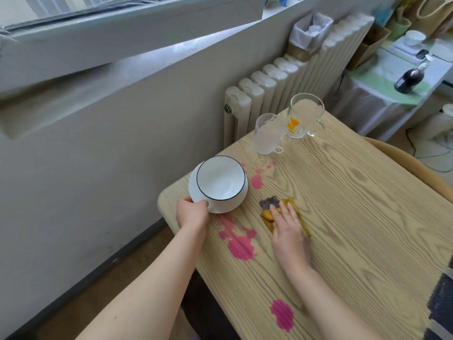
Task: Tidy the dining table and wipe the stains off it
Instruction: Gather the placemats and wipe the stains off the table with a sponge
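A white bowl with a dark rim sits on a white plate near the left edge of the wooden table. My left hand grips the plate's near rim. Flat on a yellow and grey cloth lies my right hand, pressing it to the table. Pink stains show beside the bowl, below the plate and near the front edge.
Two glass mugs stand at the table's far corner: a frosted one and a clear one with an orange print. A white radiator runs along the wall behind. A chair back curves at the right.
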